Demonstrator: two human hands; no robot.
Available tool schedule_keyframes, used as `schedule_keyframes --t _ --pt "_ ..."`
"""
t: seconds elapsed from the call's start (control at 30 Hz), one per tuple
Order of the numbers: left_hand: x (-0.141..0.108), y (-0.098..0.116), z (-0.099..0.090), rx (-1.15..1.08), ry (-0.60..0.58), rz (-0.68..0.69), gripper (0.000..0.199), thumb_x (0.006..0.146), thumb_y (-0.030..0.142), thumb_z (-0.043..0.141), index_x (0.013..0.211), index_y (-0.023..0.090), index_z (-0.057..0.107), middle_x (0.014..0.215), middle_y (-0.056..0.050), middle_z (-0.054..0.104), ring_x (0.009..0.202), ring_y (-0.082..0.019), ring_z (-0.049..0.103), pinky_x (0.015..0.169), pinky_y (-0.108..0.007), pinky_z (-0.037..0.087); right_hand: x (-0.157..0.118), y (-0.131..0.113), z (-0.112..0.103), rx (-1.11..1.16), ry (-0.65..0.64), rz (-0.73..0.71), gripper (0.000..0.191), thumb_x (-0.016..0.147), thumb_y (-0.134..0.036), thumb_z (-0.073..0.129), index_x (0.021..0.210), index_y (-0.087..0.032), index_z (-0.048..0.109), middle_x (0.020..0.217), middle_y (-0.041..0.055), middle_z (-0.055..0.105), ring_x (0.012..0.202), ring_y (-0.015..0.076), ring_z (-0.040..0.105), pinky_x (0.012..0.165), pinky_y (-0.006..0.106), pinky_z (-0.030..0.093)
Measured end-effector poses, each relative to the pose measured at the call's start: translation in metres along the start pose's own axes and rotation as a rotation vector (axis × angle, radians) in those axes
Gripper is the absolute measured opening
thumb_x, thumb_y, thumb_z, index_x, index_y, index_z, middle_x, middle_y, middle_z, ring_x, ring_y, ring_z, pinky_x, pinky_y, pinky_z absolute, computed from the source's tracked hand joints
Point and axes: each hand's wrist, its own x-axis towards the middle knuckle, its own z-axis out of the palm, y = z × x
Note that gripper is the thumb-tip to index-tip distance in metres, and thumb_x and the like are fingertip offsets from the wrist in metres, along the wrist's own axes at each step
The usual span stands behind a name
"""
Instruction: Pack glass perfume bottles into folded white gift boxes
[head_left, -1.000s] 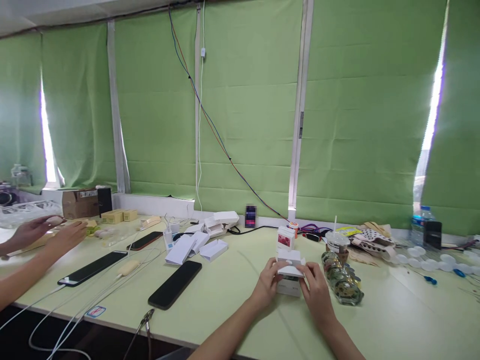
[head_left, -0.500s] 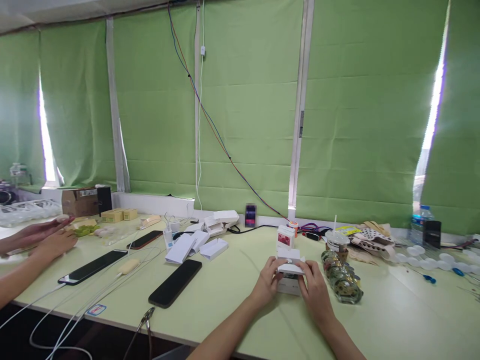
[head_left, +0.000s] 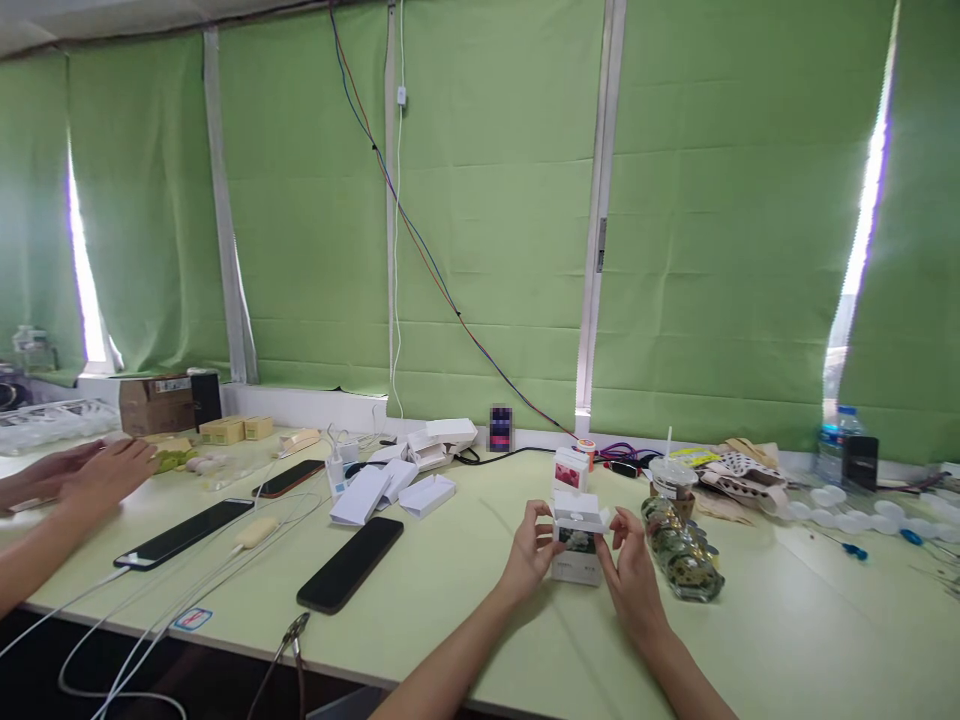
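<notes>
A small white paper box (head_left: 576, 568) with a dark floral picture on its front stands upright on the table, its top lid flap raised. My left hand (head_left: 531, 550) grips the box's left side, thumb at the front and fingers curled behind. On the other side, my right hand (head_left: 628, 560) has its thumb against the box's right edge and its bent fingers at the side flap. Directly behind is another white box (head_left: 570, 472) with a red flower picture. To the right of my right hand lies a row of clear-wrapped greenish round pieces (head_left: 684, 555).
A black phone (head_left: 351, 566) and several white boxes (head_left: 427, 497) lie left of my hands. Behind on the right are a lidded cup with a straw (head_left: 673, 478) and a water bottle (head_left: 846, 440). Another person's hands (head_left: 105, 475) work at far left, beyond charging cables (head_left: 172, 600).
The lid flap, earlier folded down over the front between both hands, now stands higher, exposing the picture. My hands have spread to the box's sides. The other person's hands have shifted slightly.
</notes>
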Motion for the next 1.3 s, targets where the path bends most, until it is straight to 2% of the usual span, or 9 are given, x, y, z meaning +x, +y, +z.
schedule_keyframes --t 0.17,0.33,0.47,0.6,0.8,0.97,1.07,1.2,1.3 --pt "-0.0012 0.0006 -0.0005 0.005 -0.053 0.027 0.033 0.073 0.018 0.065 0.096 0.024 0.042 0.094 -0.002 0.060 0.090 -0.020 0.060 0.076 -0.031 0.049 0.0006 0.0026 -0.0020 -0.019 -0.053 -0.119 0.028 0.090 -0.026 0.044 0.118 -0.023 0.048 0.099 0.0070 0.052 0.082 0.0211 0.055 0.074 0.038 0.049" --pt "-0.0001 -0.0021 -0.0001 -0.032 -0.014 0.013 0.038 0.069 0.020 0.069 0.095 0.024 0.041 0.106 -0.002 0.052 0.087 -0.017 0.059 0.072 -0.029 0.049 -0.0014 0.0068 -0.0022 -0.009 -0.063 -0.215 0.026 0.087 -0.014 0.041 0.104 -0.021 0.060 0.095 0.0071 0.049 0.085 0.0209 0.055 0.073 0.036 0.050" --pt "0.0027 -0.0014 -0.0009 -0.085 0.010 -0.038 0.047 0.063 0.017 0.072 0.099 0.025 0.043 0.108 -0.001 0.049 0.085 -0.016 0.059 0.070 -0.026 0.048 -0.0025 0.0048 -0.0028 -0.009 -0.039 -0.234 0.023 0.087 -0.017 0.046 0.103 -0.020 0.061 0.095 0.0079 0.048 0.087 0.0221 0.055 0.074 0.038 0.051" --pt "0.0046 -0.0001 -0.0033 -0.146 -0.060 -0.058 0.055 0.062 0.015 0.072 0.110 0.026 0.047 0.108 -0.002 0.049 0.088 -0.017 0.058 0.073 -0.027 0.048 -0.0028 0.0021 -0.0032 -0.017 -0.027 -0.255 0.019 0.087 -0.023 0.051 0.103 -0.021 0.061 0.094 0.0074 0.050 0.085 0.0221 0.056 0.073 0.038 0.051" --pt "0.0026 -0.0008 -0.0049 -0.184 -0.135 -0.040 0.048 0.065 0.020 0.073 0.106 0.026 0.048 0.107 -0.002 0.052 0.091 -0.018 0.054 0.076 -0.027 0.045 -0.0037 0.0024 -0.0020 -0.035 -0.010 -0.273 0.015 0.088 -0.024 0.052 0.101 -0.021 0.058 0.094 0.0075 0.052 0.088 0.0222 0.055 0.075 0.036 0.050" --pt "0.0035 -0.0006 -0.0052 -0.187 -0.176 -0.047 0.047 0.066 0.028 0.076 0.101 0.025 0.046 0.103 -0.002 0.054 0.092 -0.018 0.053 0.073 -0.025 0.042 0.0010 0.0031 -0.0020 -0.112 0.085 -0.251 0.042 0.088 -0.036 0.053 0.125 -0.018 0.044 0.114 0.0138 0.052 0.107 0.0303 0.048 0.090 0.048 0.038" --pt "0.0043 0.0008 -0.0052 -0.173 -0.193 -0.027 0.048 0.067 0.031 0.076 0.104 0.025 0.047 0.103 -0.003 0.054 0.092 -0.018 0.053 0.073 -0.025 0.041 0.0033 0.0041 -0.0020 -0.197 0.038 -0.272 0.051 0.088 -0.039 0.053 0.133 -0.019 0.039 0.119 0.0133 0.055 0.110 0.0314 0.045 0.091 0.048 0.035" --pt "0.0037 0.0024 -0.0049 -0.155 -0.190 -0.007 0.046 0.069 0.031 0.075 0.106 0.025 0.048 0.103 -0.003 0.053 0.093 -0.018 0.053 0.074 -0.025 0.041 0.0024 0.0072 -0.0018 -0.231 -0.001 -0.319 0.033 0.087 -0.032 0.055 0.118 -0.021 0.056 0.102 0.0091 0.060 0.099 0.0284 0.049 0.085 0.044 0.036" --pt "0.0037 0.0008 -0.0036 -0.151 -0.140 -0.010 0.055 0.069 0.027 0.074 0.114 0.027 0.043 0.102 -0.002 0.051 0.091 -0.017 0.055 0.074 -0.026 0.043 0.0021 0.0095 -0.0023 -0.229 0.006 -0.347 0.022 0.086 -0.027 0.055 0.106 -0.023 0.063 0.099 0.0079 0.060 0.097 0.0282 0.048 0.082 0.043 0.036"
